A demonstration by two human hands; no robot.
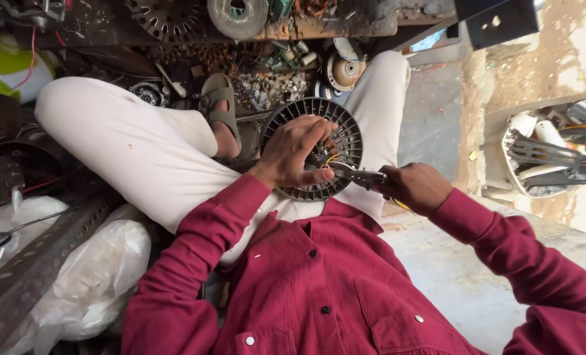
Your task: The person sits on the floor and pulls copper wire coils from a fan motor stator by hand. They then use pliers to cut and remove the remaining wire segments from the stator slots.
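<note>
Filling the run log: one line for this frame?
left hand: steadies slotted motor housing on lap | right hand: grips pliers at wires

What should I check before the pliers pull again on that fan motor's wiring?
1. Left hand steadying the round slotted motor housing: ok.
2. Right hand gripping the pliers: ok.
3. Plier tips reaching the wires inside: ok, though whether they clamp one, cannot tell.
4. Left fingers clear of the tips: not ok, thumb lies close.
5. Housing resting on the lap: ok.
</note>
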